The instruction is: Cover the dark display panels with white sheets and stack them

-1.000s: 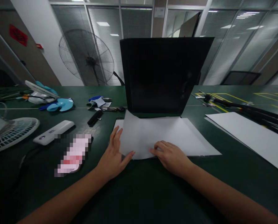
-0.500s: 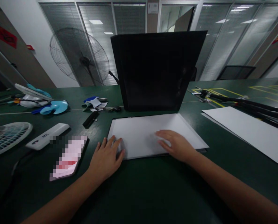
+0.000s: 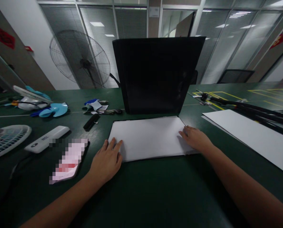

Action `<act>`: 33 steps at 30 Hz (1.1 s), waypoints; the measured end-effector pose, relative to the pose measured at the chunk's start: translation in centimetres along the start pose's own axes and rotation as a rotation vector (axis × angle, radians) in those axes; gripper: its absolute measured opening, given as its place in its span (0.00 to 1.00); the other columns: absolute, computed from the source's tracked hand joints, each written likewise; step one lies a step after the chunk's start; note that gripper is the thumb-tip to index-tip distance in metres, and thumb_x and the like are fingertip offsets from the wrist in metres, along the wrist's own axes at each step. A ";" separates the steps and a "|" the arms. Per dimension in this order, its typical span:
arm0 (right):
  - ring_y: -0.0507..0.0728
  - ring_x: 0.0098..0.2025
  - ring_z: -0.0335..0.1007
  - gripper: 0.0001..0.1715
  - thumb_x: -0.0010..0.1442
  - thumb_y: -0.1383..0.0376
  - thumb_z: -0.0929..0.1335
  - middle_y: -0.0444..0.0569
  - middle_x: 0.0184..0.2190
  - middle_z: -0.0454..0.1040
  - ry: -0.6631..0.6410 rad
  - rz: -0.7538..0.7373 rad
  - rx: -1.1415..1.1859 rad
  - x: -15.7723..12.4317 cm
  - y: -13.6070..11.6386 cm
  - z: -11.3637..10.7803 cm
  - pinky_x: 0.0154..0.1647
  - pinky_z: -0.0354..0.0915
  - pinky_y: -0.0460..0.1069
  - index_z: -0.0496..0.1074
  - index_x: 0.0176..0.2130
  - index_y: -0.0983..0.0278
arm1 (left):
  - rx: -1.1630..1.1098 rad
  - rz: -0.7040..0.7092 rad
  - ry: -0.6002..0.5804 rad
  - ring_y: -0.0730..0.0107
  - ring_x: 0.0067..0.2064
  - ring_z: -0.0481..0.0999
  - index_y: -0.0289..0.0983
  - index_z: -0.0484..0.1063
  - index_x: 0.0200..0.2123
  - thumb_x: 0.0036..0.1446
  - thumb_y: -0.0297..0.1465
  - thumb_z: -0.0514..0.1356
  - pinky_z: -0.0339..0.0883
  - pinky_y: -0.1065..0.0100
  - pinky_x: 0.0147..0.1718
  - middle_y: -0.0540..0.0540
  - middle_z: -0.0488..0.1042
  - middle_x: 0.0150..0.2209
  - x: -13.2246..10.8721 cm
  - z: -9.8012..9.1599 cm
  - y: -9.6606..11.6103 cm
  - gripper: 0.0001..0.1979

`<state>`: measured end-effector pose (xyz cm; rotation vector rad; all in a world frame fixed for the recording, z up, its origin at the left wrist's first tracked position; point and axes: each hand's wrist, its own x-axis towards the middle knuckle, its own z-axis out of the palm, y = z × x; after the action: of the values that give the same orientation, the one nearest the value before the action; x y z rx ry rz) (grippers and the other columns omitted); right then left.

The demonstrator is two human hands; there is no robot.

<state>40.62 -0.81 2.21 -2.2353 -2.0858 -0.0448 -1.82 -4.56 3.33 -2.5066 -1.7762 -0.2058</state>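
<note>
A white sheet (image 3: 148, 136) lies flat on a thin dark-edged backing on the green table in front of me. My left hand (image 3: 106, 160) rests on the sheet's left edge, fingers spread. At the opposite side, my right hand (image 3: 196, 137) touches the right edge, its thumb on the white surface and apart from the other fingers, which are slightly bent. Part of the right edge is hidden under that hand. Just behind the sheet stands a large black upright object (image 3: 155, 76), leaning back a little.
To the left lie a phone (image 3: 70, 160), a white power bank (image 3: 47, 139), a small black object (image 3: 91, 122), a white fan grille (image 3: 10, 139) and blue fan blades (image 3: 54, 110). More white sheets (image 3: 250, 136) and black rods (image 3: 250, 106) lie at the right.
My right hand has moved right, from above the middle of the white sheet to its right edge. The sheet's right side now sits slightly further left. My left hand stays at the left edge.
</note>
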 end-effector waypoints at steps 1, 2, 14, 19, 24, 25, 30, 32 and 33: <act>0.67 0.61 0.67 0.36 0.70 0.47 0.55 0.66 0.61 0.69 0.001 -0.013 0.006 0.1 0.1 0.2 0.60 0.63 0.62 0.71 0.59 0.69 | 0.003 0.000 -0.001 0.34 0.69 0.60 0.39 0.62 0.67 0.67 0.39 0.48 0.64 0.36 0.59 0.34 0.62 0.69 0.0 0.0 0.0 0.28; 0.68 0.64 0.63 0.38 0.70 0.46 0.55 0.66 0.65 0.64 0.003 -0.020 0.012 0.1 0.2 0.4 0.62 0.61 0.64 0.68 0.62 0.69 | 0.005 -0.003 -0.002 0.33 0.69 0.60 0.39 0.62 0.67 0.67 0.41 0.48 0.64 0.36 0.59 0.34 0.62 0.69 0.0 0.0 0.0 0.28; 0.67 0.56 0.72 0.37 0.70 0.48 0.56 0.65 0.57 0.73 0.042 0.066 0.095 0.9 0.4 -0.2 0.57 0.65 0.57 0.70 0.61 0.71 | -0.014 -0.024 -0.021 0.33 0.69 0.60 0.39 0.64 0.66 0.68 0.47 0.47 0.68 0.36 0.56 0.33 0.62 0.68 0.1 -0.1 -0.3 0.30; 0.68 0.46 0.76 0.34 0.68 0.48 0.57 0.64 0.43 0.79 0.068 0.177 0.083 0.3 0.5 -0.9 0.46 0.68 0.57 0.76 0.53 0.69 | -0.007 -0.015 -0.042 0.34 0.69 0.59 0.38 0.63 0.67 0.68 0.45 0.47 0.68 0.37 0.56 0.32 0.62 0.69 0.1 -0.3 -0.5 0.30; 0.65 0.44 0.75 0.31 0.67 0.49 0.60 0.61 0.42 0.79 0.075 0.148 0.058 0.7 1.2 -0.4 0.49 0.66 0.57 0.80 0.50 0.65 | -0.010 -0.002 -0.051 0.35 0.69 0.60 0.38 0.64 0.67 0.68 0.45 0.49 0.67 0.38 0.58 0.33 0.62 0.69 0.3 -0.4 -0.7 0.29; 0.65 0.46 0.75 0.30 0.66 0.48 0.61 0.60 0.44 0.78 0.082 0.137 0.055 1.0 1.6 -0.3 0.52 0.65 0.57 0.79 0.52 0.64 | -0.004 -0.003 -0.054 0.35 0.69 0.60 0.38 0.63 0.67 0.68 0.45 0.49 0.67 0.39 0.58 0.33 0.62 0.69 0.3 -0.4 -0.7 0.29; 0.69 0.59 0.66 0.33 0.68 0.51 0.60 0.66 0.58 0.70 0.197 0.301 0.007 1.0 6.7 -1.2 0.60 0.60 0.61 0.71 0.62 0.67 | 0.042 -0.025 -0.069 0.37 0.70 0.58 0.38 0.64 0.67 0.67 0.44 0.49 0.65 0.41 0.61 0.34 0.61 0.69 0.4 -0.3 -0.6 0.30; 0.75 0.66 0.55 0.35 0.68 0.54 0.60 0.72 0.64 0.61 0.260 0.441 -0.025 0.2 9.8 -1.7 0.62 0.54 0.67 0.66 0.65 0.72 | 0.037 -0.027 -0.075 0.38 0.70 0.58 0.38 0.63 0.67 0.67 0.44 0.49 0.65 0.42 0.61 0.34 0.60 0.70 0.4 -0.3 -0.7 0.30; 0.78 0.68 0.50 0.36 0.67 0.55 0.61 0.75 0.66 0.57 0.277 0.517 -0.034 -0.2 11.3 -1.8 0.63 0.52 0.70 0.64 0.66 0.74 | 0.031 -0.026 -0.079 0.38 0.70 0.58 0.38 0.63 0.68 0.67 0.44 0.49 0.65 0.42 0.61 0.35 0.60 0.70 0.4 -0.2 -0.7 0.31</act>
<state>51.98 -1.89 3.53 -2.5396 -1.3418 -0.3330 -2.37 -3.99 3.62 -2.5044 -1.8262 -0.0811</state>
